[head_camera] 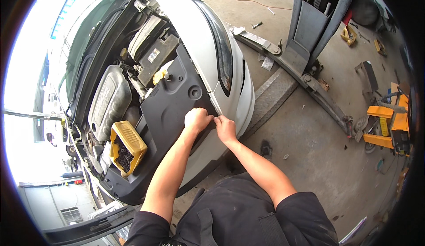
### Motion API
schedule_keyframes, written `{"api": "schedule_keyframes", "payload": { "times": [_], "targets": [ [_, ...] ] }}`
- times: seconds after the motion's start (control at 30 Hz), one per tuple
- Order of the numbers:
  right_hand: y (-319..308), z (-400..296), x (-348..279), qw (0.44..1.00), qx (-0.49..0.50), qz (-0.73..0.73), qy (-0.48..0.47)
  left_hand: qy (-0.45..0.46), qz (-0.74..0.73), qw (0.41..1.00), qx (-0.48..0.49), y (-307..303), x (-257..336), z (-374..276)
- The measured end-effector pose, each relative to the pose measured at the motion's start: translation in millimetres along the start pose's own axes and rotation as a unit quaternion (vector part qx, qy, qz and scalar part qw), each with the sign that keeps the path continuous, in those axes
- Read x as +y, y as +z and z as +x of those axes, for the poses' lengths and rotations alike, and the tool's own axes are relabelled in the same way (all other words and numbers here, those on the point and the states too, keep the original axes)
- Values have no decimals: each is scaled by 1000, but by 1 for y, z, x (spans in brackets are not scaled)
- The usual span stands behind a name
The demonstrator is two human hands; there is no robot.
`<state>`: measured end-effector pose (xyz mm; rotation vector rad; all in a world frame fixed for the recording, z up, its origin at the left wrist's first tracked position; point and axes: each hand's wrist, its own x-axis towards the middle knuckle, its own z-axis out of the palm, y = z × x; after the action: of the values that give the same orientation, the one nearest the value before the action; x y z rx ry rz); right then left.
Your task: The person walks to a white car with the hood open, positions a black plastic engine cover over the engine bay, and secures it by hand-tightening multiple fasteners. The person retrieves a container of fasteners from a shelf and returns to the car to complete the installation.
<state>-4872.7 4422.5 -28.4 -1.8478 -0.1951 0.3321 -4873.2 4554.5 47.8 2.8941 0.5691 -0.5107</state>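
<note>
The bonnet of a white car is up, and a black plastic radiator cover (172,96) lies along the front of the engine bay. At the cover's front edge, by the white front bumper (217,139), my left hand (197,119) and my right hand (226,129) meet with fingertips almost touching. Thumb and fingers are drawn together on both hands. Whether they pinch the edge or some small part is hidden. Left of my left forearm, a cut-open yellow plastic container (134,143) full of small dark fasteners rests tilted on the engine bay's front.
Around the bay are the engine cover (109,103), the battery (157,58), a yellow reservoir cap (159,77) and the headlight (215,46). A lift post (305,30) with its arm (325,93) stands to the right. Beyond lies an orange tool cart (386,126).
</note>
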Motion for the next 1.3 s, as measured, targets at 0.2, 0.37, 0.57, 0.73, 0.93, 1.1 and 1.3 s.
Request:
{"api": "schedule_keyframes", "payload": {
  "times": [0.2,0.37,0.57,0.73,0.93,1.1,1.3],
  "targets": [
    [7,-1,3,999,16,16,38,3,-25,999,-37,-6,1,4],
    [10,-5,-2,998,41,14,47,-28,-79,991,-103,-21,7,1],
    [8,-2,-14,996,40,-39,67,-51,-164,978,-117,-24,6,2],
    [17,0,11,997,-9,36,61,-149,-339,924,-100,-38,3,12],
    [3,-1,-2,949,-111,202,217,-155,-366,907,-137,-49,-2,17],
    [5,-5,-6,902,-120,282,304,-164,-490,848,-119,-58,-19,23],
    [6,-7,-4,907,-119,274,296,-179,-497,836,-148,-68,-24,45]
  ]
}}
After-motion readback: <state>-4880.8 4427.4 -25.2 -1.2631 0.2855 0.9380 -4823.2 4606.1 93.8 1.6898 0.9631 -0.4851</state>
